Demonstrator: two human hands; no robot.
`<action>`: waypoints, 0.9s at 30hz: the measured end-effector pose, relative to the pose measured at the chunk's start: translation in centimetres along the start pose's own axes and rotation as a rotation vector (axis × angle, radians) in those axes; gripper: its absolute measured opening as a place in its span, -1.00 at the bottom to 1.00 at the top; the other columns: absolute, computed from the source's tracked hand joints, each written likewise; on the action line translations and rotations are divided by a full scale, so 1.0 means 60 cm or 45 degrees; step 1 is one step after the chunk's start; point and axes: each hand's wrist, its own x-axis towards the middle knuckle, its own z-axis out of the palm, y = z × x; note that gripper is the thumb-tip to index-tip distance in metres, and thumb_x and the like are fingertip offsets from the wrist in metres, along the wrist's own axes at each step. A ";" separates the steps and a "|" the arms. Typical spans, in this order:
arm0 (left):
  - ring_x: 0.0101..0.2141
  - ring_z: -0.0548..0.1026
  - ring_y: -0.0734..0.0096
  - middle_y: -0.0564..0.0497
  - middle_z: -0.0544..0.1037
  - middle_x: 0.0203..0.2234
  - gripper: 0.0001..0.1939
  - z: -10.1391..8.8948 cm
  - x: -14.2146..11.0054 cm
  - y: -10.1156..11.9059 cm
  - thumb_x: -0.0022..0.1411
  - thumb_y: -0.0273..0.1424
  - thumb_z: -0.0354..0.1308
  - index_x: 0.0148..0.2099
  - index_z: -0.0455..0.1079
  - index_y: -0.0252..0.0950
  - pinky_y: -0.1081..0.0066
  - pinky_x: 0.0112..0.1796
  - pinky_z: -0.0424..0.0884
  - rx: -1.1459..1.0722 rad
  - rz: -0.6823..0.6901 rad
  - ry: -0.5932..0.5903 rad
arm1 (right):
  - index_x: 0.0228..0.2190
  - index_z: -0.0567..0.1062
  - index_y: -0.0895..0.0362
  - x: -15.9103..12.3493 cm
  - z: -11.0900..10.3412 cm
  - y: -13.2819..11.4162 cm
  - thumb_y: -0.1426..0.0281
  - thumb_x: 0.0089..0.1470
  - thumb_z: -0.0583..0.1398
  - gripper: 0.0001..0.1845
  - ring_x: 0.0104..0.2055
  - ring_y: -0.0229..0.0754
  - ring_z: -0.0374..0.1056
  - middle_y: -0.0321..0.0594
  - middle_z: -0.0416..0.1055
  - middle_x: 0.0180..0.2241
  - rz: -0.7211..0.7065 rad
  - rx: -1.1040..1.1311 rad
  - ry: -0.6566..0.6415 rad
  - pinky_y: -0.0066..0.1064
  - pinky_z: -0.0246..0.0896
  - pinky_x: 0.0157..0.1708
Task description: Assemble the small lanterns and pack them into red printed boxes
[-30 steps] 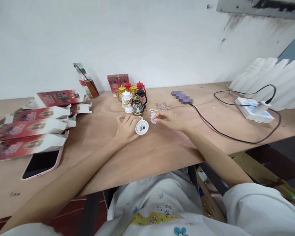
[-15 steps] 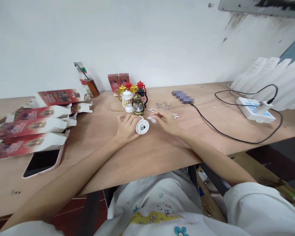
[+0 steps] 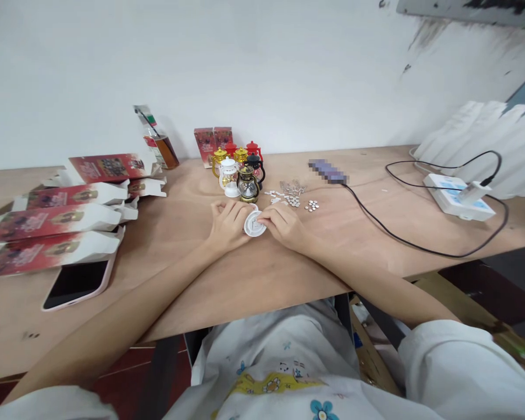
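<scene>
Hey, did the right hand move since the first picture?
Yes. Against the bronze lantern, the right hand moved left and closer to the person, over to the white round part.

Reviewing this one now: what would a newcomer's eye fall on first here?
Probably the cluster of miniature lanterns in red, gold, white, black and bronze, standing just beyond the hands near mid-table. Right in front of them, the left hand holds a white round piece while the right hand has its fingertips at it. Off to the left, red printed boxes lie in an overlapping row, partly over a phone.
</scene>
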 end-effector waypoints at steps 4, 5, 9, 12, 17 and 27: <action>-0.26 0.45 0.16 -0.13 0.57 -0.22 -0.76 0.000 0.000 0.000 0.21 -0.24 0.07 -0.14 0.33 -0.27 0.17 -0.25 0.06 -0.004 -0.014 -0.011 | -0.37 0.42 0.15 -0.004 0.009 0.008 0.31 0.29 -0.04 -0.68 -0.31 -0.15 0.30 -0.11 0.43 -0.39 -0.023 -0.052 0.027 -0.31 0.19 -0.26; -0.26 0.45 0.16 -0.13 0.57 -0.22 -0.76 0.000 -0.001 0.000 0.21 -0.24 0.07 -0.14 0.33 -0.27 0.17 -0.25 0.06 -0.007 -0.014 -0.012 | -0.37 0.42 0.15 -0.005 0.010 0.009 0.29 0.29 -0.03 -0.68 -0.30 -0.15 0.30 -0.11 0.43 -0.38 -0.027 -0.058 0.022 -0.31 0.18 -0.27; -0.25 0.45 0.15 -0.12 0.56 -0.21 -0.74 0.001 -0.001 0.000 0.22 -0.22 0.05 -0.14 0.35 -0.26 0.16 -0.24 0.06 -0.007 -0.030 -0.035 | -0.32 0.43 0.15 -0.010 0.013 0.010 0.22 0.28 -0.05 -0.65 -0.28 -0.14 0.29 -0.11 0.42 -0.36 -0.036 -0.103 -0.016 -0.29 0.15 -0.26; -0.26 0.45 0.15 -0.13 0.56 -0.21 -0.73 0.001 -0.001 -0.001 0.21 -0.21 0.05 -0.14 0.35 -0.27 0.16 -0.25 0.06 -0.016 -0.020 -0.024 | -0.31 0.43 0.15 -0.011 0.017 0.013 0.25 0.29 -0.05 -0.66 -0.29 -0.15 0.28 -0.11 0.41 -0.35 -0.109 -0.210 0.006 -0.29 0.12 -0.29; -0.26 0.45 0.15 -0.11 0.57 -0.22 -0.72 0.000 -0.001 -0.001 0.21 -0.20 0.07 -0.13 0.34 -0.28 0.17 -0.26 0.06 -0.007 0.003 0.000 | -0.31 0.40 0.14 -0.014 0.023 0.022 0.27 0.29 -0.04 -0.70 -0.34 -0.15 0.25 -0.12 0.40 -0.35 -0.231 -0.382 0.030 -0.28 0.07 -0.33; -0.27 0.45 0.15 -0.12 0.57 -0.23 -0.72 0.004 -0.002 -0.001 0.21 -0.19 0.05 -0.14 0.35 -0.27 0.17 -0.25 0.06 -0.019 -0.028 -0.013 | -0.28 0.36 0.13 -0.018 0.028 0.028 0.42 0.27 -0.01 -0.83 -0.31 -0.15 0.26 -0.10 0.39 -0.29 -0.246 -0.275 -0.076 -0.26 0.05 -0.30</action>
